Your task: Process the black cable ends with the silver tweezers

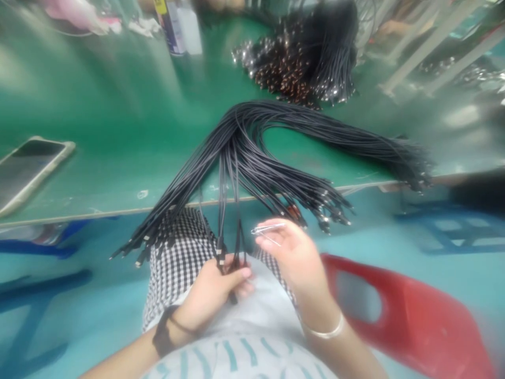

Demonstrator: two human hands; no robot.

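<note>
My left hand is closed around the ends of a few black cables in front of my lap. Small plugs with light metal tips poke up beside its fingers. My right hand is raised just to the right, its thumb and fingers around a pair of thin metal tweezers. The tweezers point left and are apart from the held cables. A large bundle of black cables drapes over the table's front edge, some ends hanging left over my checked trousers, others to the right. Blur hides the finer plug details.
The green table bears a phone at left, a spray can and a white bottle behind. A second heap of cables lies at the back. A red stool stands at my right, a blue stool beyond.
</note>
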